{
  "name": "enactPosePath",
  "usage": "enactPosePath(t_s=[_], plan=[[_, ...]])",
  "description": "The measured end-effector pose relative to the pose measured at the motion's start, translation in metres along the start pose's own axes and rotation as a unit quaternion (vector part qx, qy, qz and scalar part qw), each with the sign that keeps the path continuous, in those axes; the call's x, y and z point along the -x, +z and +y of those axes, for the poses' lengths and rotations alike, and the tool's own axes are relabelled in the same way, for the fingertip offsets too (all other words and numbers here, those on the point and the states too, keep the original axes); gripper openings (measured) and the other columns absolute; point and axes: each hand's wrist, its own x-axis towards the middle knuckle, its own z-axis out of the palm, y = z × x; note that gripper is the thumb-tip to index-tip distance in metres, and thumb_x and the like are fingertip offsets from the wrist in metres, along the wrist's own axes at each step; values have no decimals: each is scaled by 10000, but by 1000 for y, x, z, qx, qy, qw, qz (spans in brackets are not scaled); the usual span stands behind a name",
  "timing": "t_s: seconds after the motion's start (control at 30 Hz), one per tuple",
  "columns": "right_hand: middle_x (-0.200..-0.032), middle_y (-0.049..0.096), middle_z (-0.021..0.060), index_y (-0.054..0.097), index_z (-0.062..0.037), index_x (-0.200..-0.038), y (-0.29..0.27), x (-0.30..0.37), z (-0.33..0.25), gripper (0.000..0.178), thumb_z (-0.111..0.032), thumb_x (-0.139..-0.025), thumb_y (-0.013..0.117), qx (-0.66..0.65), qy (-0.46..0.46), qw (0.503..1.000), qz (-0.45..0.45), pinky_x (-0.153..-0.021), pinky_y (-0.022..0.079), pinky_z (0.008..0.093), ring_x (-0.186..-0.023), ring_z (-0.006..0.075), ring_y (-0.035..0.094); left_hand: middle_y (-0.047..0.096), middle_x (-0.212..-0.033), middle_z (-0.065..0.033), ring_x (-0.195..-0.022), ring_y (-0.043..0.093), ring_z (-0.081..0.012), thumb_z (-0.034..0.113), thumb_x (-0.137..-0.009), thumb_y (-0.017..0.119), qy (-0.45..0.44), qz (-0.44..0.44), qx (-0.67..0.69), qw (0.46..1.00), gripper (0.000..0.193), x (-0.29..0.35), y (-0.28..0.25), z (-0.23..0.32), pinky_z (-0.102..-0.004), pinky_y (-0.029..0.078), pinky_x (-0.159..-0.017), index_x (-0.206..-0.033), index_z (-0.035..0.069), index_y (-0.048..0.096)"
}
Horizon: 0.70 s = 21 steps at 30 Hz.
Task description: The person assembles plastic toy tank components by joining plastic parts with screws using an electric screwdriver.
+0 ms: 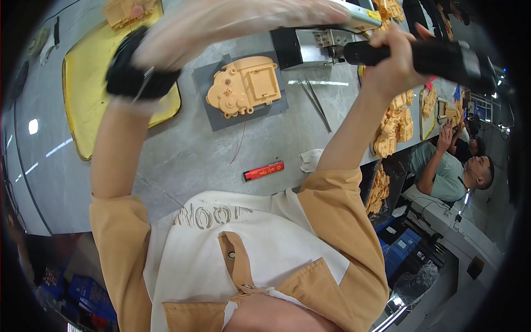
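My right hand [395, 61] is wrapped round a thick black handle [442, 62], beside a black and metal device [298, 48]. My left hand [238, 25] is blurred and stretches across the top to the right. Its fingertips are smeared near a pale metal piece with a yellow label [362, 17]; whether they grip it is unclear. A black band [138, 69] circles my left wrist. Below the left hand, a light-orange plastic housing [235, 88] lies on a dark grey pad [207, 113], with a thin red wire [239, 143] trailing toward me.
A yellow tray [83, 110] lies at left, with another orange part [124, 12] at its far end. Tweezers [315, 105], a small red-and-black stick-shaped thing [264, 171] and white tissue [311, 160] lie on the table. Orange parts [395, 130] are heaped at right; a person [442, 169] sits beyond.
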Motion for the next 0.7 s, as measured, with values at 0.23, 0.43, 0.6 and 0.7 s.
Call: enactPosePath(t_s=[0.23, 0.43, 0.6, 0.7], plan=[[-592, 514, 53, 390, 17, -1032, -6, 38, -29, 389, 121, -695, 553, -63, 105, 992, -22, -472, 444, 277, -446, 128, 494, 459, -1243, -160, -1152, 438, -303, 277, -614, 777, 16, 45, -181, 982, 846, 148, 10, -76, -406, 345, -968, -1308, 56, 347], [-605, 453, 69, 381, -74, -1156, 45, 79, -86, 424, 11, -745, 441, -59, 62, 976, -198, -533, 413, 353, -455, 171, 441, 474, -1213, -145, -1139, 439, -291, 382, -656, 742, -26, 27, -236, 971, 867, 145, 36, -89, -433, 266, -1021, -1319, 41, 299], [-600, 487, 107, 364, -37, -1157, 78, 69, -60, 416, 31, -755, 446, -111, 96, 969, -200, -529, 422, 371, -440, 183, 452, 521, -1149, -83, -1104, 466, -228, 370, -673, 735, -29, 67, -286, 955, 817, 145, 42, -101, -521, 222, -1015, -1313, 78, 320], [-604, 510, 112, 377, -29, -1123, 91, 71, -52, 405, 54, -743, 488, -94, 123, 970, -187, -494, 422, 363, -427, 176, 453, 532, -1132, -50, -1075, 484, -201, 370, -666, 739, 7, 77, -245, 966, 806, 148, 40, -103, -545, 212, -1011, -1306, 96, 335]])
